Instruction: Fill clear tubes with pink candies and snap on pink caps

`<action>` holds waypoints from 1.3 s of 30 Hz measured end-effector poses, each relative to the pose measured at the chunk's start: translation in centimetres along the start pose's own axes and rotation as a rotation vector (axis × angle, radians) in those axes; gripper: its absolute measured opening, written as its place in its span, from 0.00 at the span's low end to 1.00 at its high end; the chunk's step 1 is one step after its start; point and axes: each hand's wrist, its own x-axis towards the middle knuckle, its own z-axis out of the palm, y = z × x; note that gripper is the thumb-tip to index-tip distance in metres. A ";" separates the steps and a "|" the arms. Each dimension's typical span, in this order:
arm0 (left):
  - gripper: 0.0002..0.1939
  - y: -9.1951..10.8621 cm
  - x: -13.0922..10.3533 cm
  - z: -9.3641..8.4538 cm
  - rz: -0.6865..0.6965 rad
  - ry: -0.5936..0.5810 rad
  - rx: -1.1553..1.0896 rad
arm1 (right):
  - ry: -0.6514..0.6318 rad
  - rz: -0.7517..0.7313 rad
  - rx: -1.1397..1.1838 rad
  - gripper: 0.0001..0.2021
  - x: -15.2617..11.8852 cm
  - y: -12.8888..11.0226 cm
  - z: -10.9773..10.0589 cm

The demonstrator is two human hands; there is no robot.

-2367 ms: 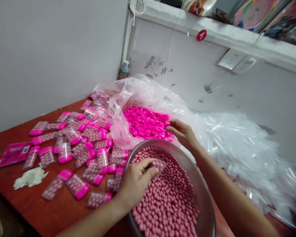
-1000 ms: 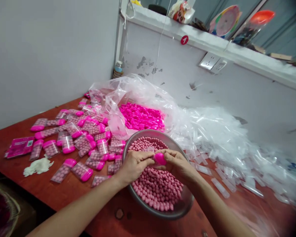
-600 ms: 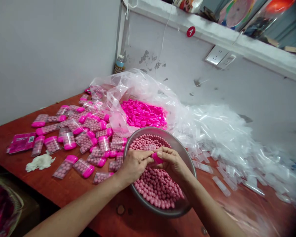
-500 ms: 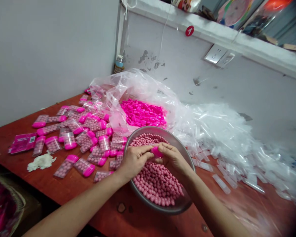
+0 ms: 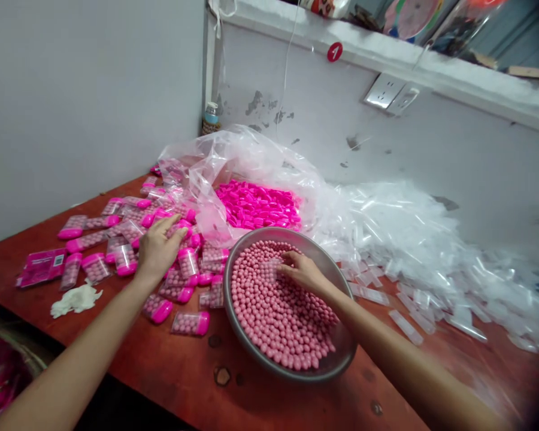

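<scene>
My left hand (image 5: 159,248) reaches over the pile of clear plastic containers (image 5: 188,263) that have pink caps and pink beads inside. Its thumb and fingers are apart, with a pink-capped container close to the fingertips; I see no firm hold on it. Down in the grey metal bowl (image 5: 291,378), my right hand (image 5: 303,272) has its fingers closed on one end of a clear container (image 5: 269,269). That container lies at the surface of the pink beads (image 5: 282,326), and its far end is hard to make out against them.
Loose pink caps (image 5: 258,205) lie in an open plastic bag (image 5: 251,149) behind the bowl. Clear empty containers (image 5: 404,239) are heaped to the right. At the left are a pink packet (image 5: 40,267) and a crumpled white tissue (image 5: 76,300). A bottle (image 5: 211,114) stands in the corner.
My hands were together over the bowl, working on a pink cap. The left hand has moved left to the filled containers; the right hand has gone down to the beads with a clear container.
</scene>
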 end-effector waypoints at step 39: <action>0.10 9.3 -7.0 5.5 -0.004 -0.681 -0.439 | 0.149 0.109 -0.670 0.13 24.8 1.1 -4.5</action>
